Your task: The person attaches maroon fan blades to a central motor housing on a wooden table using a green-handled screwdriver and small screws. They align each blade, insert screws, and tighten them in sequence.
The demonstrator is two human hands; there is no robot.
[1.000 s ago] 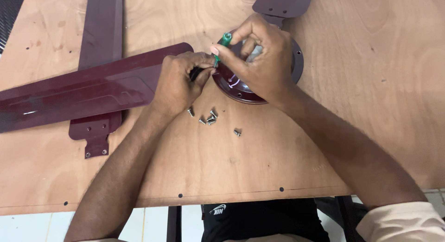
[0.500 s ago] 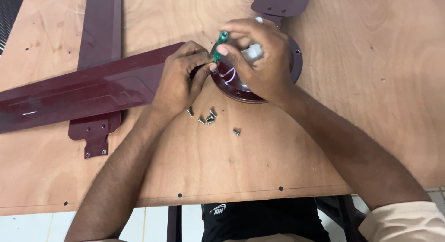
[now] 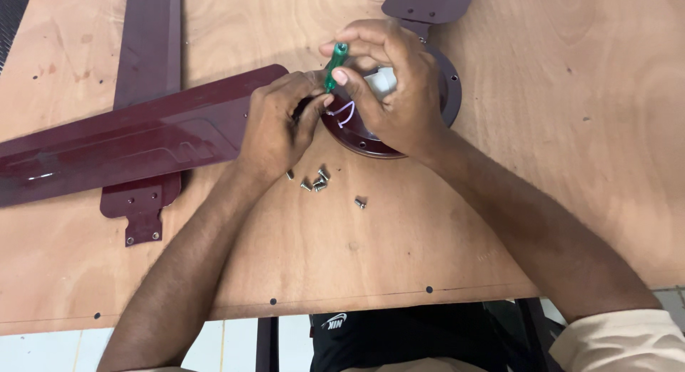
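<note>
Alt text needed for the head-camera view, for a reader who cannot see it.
A right hand grips a green-handled screwdriver over a round maroon fan motor housing, while the left hand steadies a maroon fan blade against it. Loose screws lie on the plywood table.

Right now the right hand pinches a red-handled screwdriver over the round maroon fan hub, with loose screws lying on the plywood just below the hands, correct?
Nearly. The head view shows the screwdriver in the right hand has a green handle, not red. It is over the round maroon fan hub, and the loose screws do lie on the plywood.
</note>
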